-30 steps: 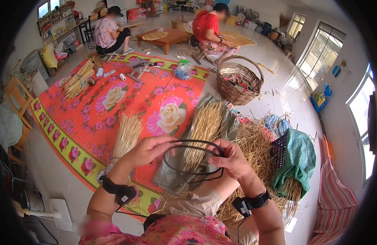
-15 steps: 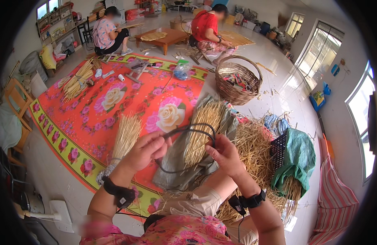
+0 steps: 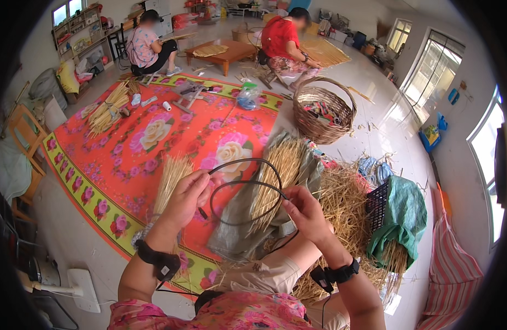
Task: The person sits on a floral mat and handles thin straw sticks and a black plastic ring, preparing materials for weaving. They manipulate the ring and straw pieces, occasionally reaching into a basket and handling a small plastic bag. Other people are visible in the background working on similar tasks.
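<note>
Between my two hands hangs a thin black cable (image 3: 217, 219) curled into loose loops. Its upper strand is pinched in the fingers of my left hand (image 3: 190, 197), and a short dark end sticks out below that hand. My right hand (image 3: 307, 213) grips the loops at their right side between thumb and fingers; a tail of the cable drops from there toward my knee. Behind the loops lies a bundle of straw (image 3: 286, 157) on a grey-green sack (image 3: 231, 242). Another pale straw bundle (image 3: 172, 175) is just beyond my left hand, partly covered by it.
A red floral mat (image 3: 127, 165) covers the floor ahead. On my right are a loose straw heap (image 3: 341, 209), a dark crate (image 3: 376, 203) with green cloth (image 3: 404, 212), and a wicker basket (image 3: 322, 129). Two people sit working near a low wooden table (image 3: 226, 55).
My hands have moved slightly apart. The cable loops, bunched together before, now spread into wider rings, and a dark cable end shows under my left hand.
</note>
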The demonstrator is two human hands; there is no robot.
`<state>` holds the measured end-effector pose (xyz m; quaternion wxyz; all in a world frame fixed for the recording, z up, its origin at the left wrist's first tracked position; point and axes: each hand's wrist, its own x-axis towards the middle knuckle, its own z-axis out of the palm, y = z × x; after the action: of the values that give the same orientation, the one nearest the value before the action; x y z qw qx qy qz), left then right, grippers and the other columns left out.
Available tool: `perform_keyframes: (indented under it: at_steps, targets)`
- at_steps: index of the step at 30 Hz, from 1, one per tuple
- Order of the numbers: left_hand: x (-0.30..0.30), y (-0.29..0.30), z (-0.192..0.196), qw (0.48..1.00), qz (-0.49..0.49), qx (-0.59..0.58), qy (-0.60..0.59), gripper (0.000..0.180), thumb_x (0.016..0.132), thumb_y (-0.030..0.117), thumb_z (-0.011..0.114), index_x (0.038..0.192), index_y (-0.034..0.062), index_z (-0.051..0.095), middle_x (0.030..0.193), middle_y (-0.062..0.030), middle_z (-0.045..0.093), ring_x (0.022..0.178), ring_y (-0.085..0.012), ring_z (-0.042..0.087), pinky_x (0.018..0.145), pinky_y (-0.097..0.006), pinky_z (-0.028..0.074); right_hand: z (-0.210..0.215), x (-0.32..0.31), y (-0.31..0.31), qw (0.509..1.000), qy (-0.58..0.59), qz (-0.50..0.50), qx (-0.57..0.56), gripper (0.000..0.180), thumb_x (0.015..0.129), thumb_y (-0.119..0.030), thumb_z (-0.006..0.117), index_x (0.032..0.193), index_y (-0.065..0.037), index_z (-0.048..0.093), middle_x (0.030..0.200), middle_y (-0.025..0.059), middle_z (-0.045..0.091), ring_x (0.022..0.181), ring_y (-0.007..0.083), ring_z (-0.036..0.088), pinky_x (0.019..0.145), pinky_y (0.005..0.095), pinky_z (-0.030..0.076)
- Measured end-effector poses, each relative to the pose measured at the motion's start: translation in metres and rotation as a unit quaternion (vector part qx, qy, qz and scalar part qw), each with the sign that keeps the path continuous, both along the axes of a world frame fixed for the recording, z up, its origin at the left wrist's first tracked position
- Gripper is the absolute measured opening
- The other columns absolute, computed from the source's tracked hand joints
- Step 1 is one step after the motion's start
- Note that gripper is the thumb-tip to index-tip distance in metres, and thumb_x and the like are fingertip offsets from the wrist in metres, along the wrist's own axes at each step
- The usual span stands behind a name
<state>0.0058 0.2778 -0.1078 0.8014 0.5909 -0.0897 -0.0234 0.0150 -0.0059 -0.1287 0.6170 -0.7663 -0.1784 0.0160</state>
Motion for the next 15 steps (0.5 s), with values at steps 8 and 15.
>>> perform_keyframes:
  at_steps: [8, 15]
  targets:
    - [0.008, 0.009, 0.003, 1.0, 0.03, 0.004, 0.004, 0.027, 0.098, 0.017, 0.043, 0.109, -0.0028, 0.058, 0.081, 0.002, 0.053, 0.054, -0.0006, 0.031, 0.047, -0.016, 0.026, 0.036, -0.015, 0.001, 0.969, 0.126, 0.178, 0.118, 0.01, 0.09, -0.003, 0.058, 0.1, -0.001, 0.059, 0.084, -0.0049, 0.055, 0.074, -0.0001, 0.045, 0.062, 0.0169, 0.036]
    - [0.0, 0.013, 0.023, 0.987, -0.087, 0.125, 0.043, 0.027, 0.097, 0.019, 0.045, 0.108, -0.0019, 0.059, 0.076, 0.0037, 0.054, 0.056, -0.0002, 0.035, 0.048, -0.016, 0.028, 0.056, -0.01, -0.003, 0.992, 0.033, 0.073, 0.093, 0.008, 0.087, -0.005, 0.064, 0.092, -0.001, 0.06, 0.072, -0.0054, 0.056, 0.064, 0.0005, 0.045, 0.055, 0.0167, 0.035]
